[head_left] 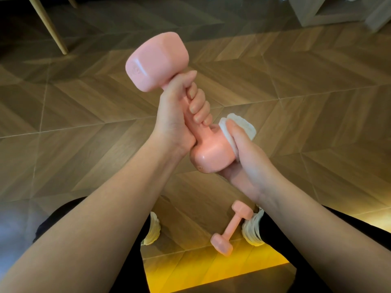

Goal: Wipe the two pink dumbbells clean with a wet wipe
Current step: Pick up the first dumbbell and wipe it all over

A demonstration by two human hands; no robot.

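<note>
I hold one pink dumbbell [157, 64] up in front of me, tilted, its far head up and to the left. My left hand [179, 111] grips its handle. My right hand [243, 159] cups the near head and presses a folded white wet wipe [245, 125] against its right side. The second pink dumbbell [231, 227] lies on the floor between my feet, next to my right shoe.
Wood-patterned floor [296, 85] spreads all around. A wooden furniture leg [49, 26] stands at the far left, and a pale cabinet [330, 11] at the far right. My white shoes [153, 229] and dark trouser legs frame the bottom of the view.
</note>
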